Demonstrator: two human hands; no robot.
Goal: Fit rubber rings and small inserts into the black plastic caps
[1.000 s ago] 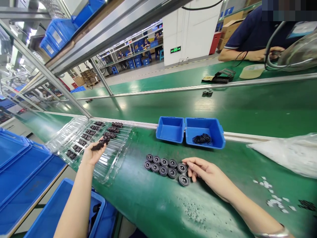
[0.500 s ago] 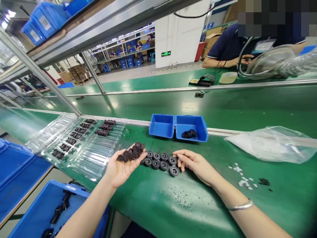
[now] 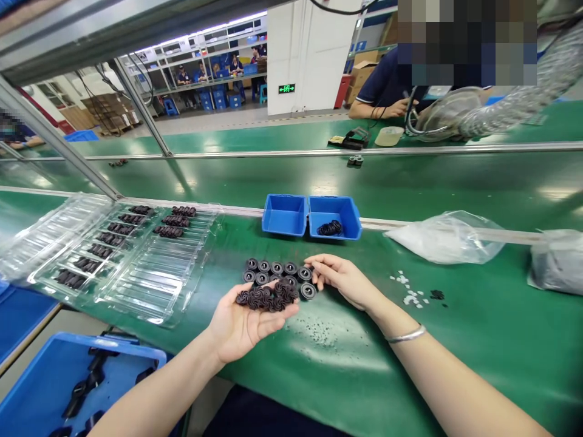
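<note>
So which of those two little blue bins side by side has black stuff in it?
The right bin: black loops lie in it. The left bin shows only blue plastic.

Ahead I see a green exit sign point(image 3: 286, 88) on a white pillar point(image 3: 314, 48) and, rightward, a ribbed flexible duct point(image 3: 505, 114).

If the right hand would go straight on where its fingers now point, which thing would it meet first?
Probably the black round part at the right end of the far row. The right hand is close beside it; whether they touch is unclear.
</note>
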